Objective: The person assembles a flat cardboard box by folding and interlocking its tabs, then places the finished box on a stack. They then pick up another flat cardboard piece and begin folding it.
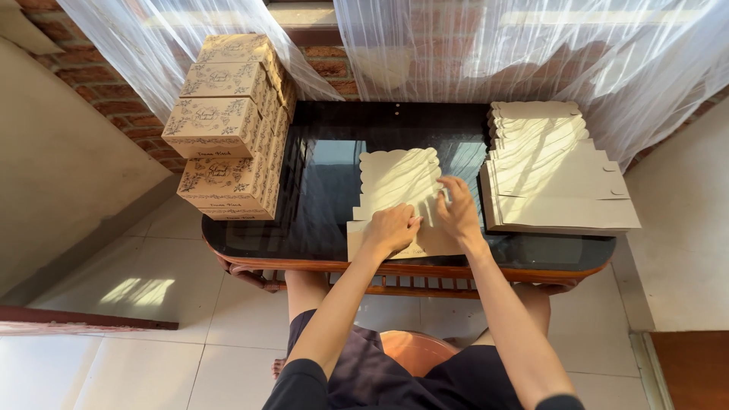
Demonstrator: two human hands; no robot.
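Pressing both palms on a flat, unfolded cardboard box blank [399,190] at frame centre. My left hand [391,229] lies flat and open on its lower part; my right hand [459,209] is open too, fingers spread on its right edge. The worktop [326,205] is dark, glossy glass with a wooden rim, and it reflects the window light. A stack of flat blanks [558,171] sits at right centre, and a pile of folded printed boxes [228,125] at upper left overhangs the worktop edge. Sheer white curtains [531,45] and a brick wall [68,61] run along the top, with a pale tiled floor [152,334] below. My legs are partly hidden under the worktop. The print on the boxes is too small to make out.
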